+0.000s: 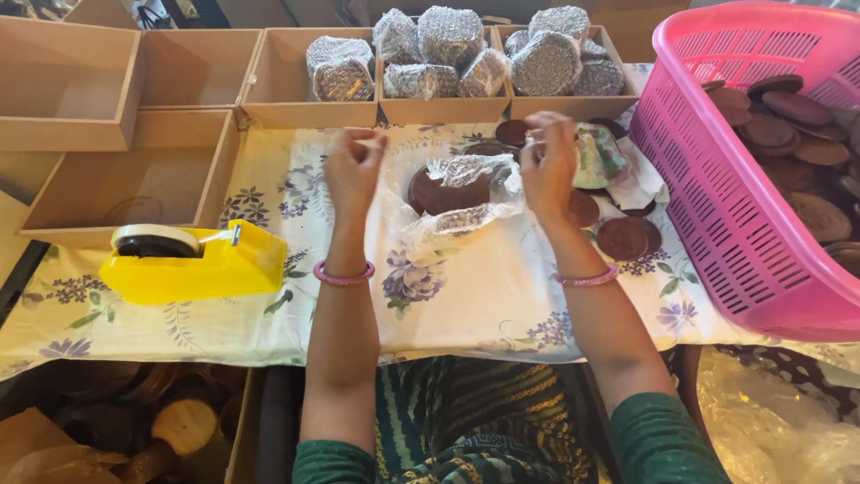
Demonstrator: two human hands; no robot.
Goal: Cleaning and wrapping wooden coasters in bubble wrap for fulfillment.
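A: What is sitting at the left?

B: A yellow tape dispenser (193,260) is resting on the floral cloth (466,305), just below the empty wooden boxes (134,170).

A: And the left hand (352,166)?

B: It is closing its fingers as if pinching something; perhaps tape, but I cannot tell.

A: Where is the brown disc (445,191)?

B: It is lying between the hands, half covered by clear bubble wrap (466,215).

A: The right hand (548,161)?

B: It is also curling shut, touching the wrap's edge. I think it is best to be keeping the wrap tight while taping.

A: Farther right?

B: A pink basket (717,179) is holding more discs.
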